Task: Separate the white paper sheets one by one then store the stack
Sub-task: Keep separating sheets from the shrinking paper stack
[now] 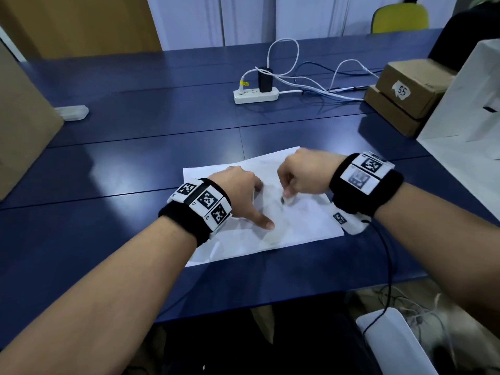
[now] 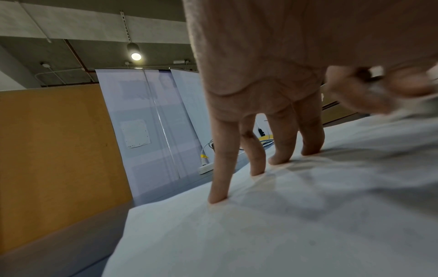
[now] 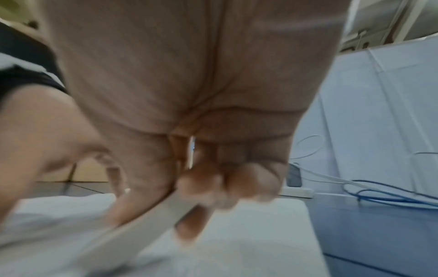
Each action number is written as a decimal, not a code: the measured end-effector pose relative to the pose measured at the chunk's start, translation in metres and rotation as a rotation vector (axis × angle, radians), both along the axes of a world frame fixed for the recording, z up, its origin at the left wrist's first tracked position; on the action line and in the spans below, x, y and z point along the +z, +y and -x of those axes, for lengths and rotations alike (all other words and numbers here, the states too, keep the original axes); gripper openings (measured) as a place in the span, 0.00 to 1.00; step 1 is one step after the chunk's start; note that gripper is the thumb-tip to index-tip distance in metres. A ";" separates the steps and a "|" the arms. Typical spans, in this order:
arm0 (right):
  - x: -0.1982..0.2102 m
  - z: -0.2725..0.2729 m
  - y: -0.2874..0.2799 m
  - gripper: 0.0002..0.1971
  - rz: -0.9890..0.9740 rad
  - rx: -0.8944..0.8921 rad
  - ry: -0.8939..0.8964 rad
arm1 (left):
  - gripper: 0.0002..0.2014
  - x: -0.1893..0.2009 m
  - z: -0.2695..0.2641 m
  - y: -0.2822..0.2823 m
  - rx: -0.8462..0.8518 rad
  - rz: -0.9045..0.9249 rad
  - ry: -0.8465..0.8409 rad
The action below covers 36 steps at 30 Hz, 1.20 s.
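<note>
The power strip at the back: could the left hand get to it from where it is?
Probably yes. Only bare table lies between the left hand and the power strip, but its fingers now press the paper.

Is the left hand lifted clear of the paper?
No, the left hand has its straight fingertips planted on the white paper sheets, as the left wrist view shows.

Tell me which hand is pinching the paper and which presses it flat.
The right hand pinches the white paper sheet, fingers curled; the left hand presses down with straight fingers.
</note>
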State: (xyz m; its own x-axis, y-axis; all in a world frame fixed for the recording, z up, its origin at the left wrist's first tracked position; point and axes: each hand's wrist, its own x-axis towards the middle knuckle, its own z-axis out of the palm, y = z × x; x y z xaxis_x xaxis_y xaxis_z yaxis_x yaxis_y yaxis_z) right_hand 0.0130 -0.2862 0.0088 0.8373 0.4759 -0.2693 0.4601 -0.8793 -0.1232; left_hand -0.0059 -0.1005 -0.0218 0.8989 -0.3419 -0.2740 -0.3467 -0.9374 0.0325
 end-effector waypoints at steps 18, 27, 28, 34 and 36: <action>0.003 0.009 -0.006 0.05 0.030 0.105 0.275 | 0.51 0.003 0.002 0.000 0.007 0.003 -0.003; 0.005 0.004 -0.011 0.05 -0.017 0.048 0.231 | 0.54 0.002 0.000 0.000 0.006 -0.011 -0.015; 0.004 0.009 -0.011 0.05 0.013 0.071 0.289 | 0.54 0.001 0.000 0.000 0.007 -0.011 -0.016; -0.004 -0.010 -0.009 0.08 -0.092 -0.099 -0.104 | 0.55 0.005 0.002 0.000 -0.011 -0.030 -0.003; -0.004 -0.006 -0.012 0.07 -0.068 -0.030 -0.006 | 0.52 0.006 0.003 0.000 -0.005 -0.034 -0.004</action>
State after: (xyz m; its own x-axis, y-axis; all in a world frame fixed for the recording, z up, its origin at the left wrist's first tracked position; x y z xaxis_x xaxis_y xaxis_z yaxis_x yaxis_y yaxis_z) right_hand 0.0195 -0.2978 0.0052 0.8532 0.4673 -0.2318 0.4344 -0.8825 -0.1802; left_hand -0.0093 -0.1006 -0.0162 0.8982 -0.3371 -0.2823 -0.3514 -0.9362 -0.0002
